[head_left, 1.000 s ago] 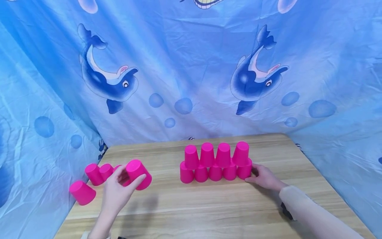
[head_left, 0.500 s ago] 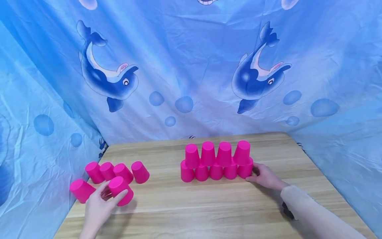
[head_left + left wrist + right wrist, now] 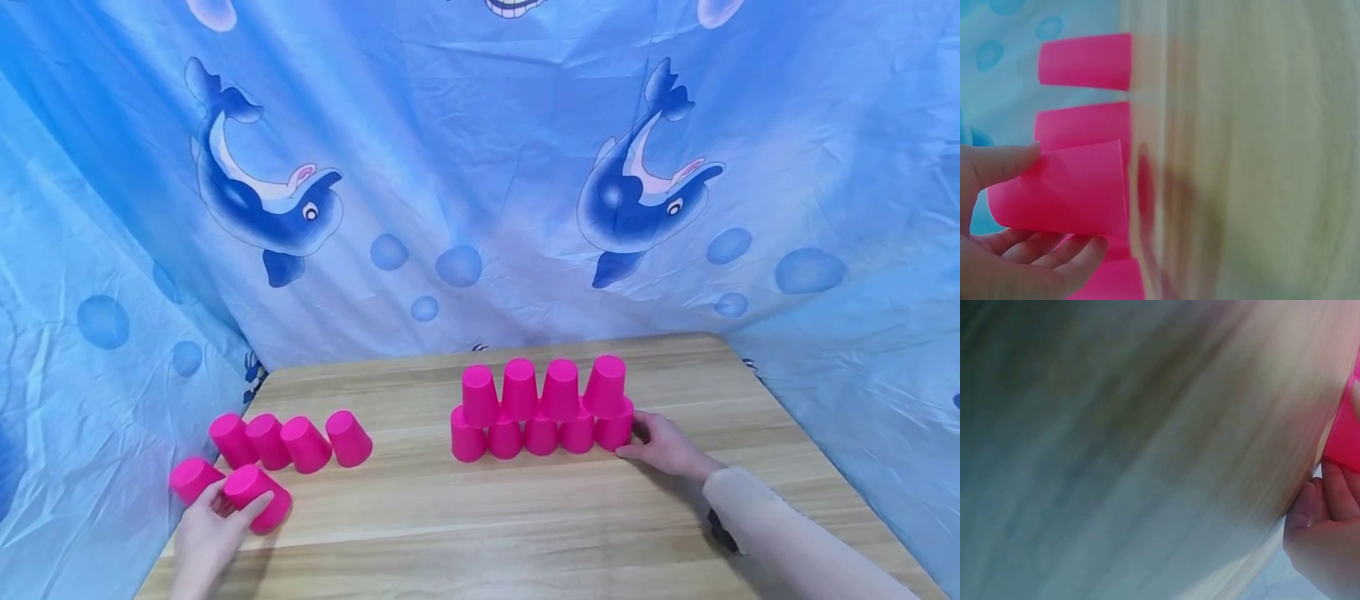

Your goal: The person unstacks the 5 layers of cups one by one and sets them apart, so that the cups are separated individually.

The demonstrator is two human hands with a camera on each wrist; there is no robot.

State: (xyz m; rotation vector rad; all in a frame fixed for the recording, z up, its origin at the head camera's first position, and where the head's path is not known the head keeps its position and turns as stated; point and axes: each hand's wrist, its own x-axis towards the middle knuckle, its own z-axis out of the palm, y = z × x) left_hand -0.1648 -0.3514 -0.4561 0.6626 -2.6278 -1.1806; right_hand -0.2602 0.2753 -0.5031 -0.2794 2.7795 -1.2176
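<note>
My left hand (image 3: 206, 525) grips a pink cup (image 3: 258, 500), upside down and slightly tilted, at the front left of the table. In the left wrist view the thumb lies on one side of that cup (image 3: 1063, 187) and the fingers on the other; its rim appears just off the wood. My right hand (image 3: 667, 446) holds the right end cup (image 3: 615, 427) of the lower row, thumb on the near side and fingers on the far side. Only part of this cup shows in the right wrist view, beside the right hand (image 3: 1329, 531).
Several inverted pink cups form two levels, with an upper row (image 3: 520, 390) standing on a lower row (image 3: 506, 439). More stand at the left, including the rightmost one (image 3: 349, 439) and one (image 3: 193, 479) near the left edge. A blue dolphin-print curtain (image 3: 480, 167) surrounds the wooden table (image 3: 465, 533).
My left hand has carried its cup left and toward the front, away from the back row of loose cups. The right hand has stayed at the end cup.
</note>
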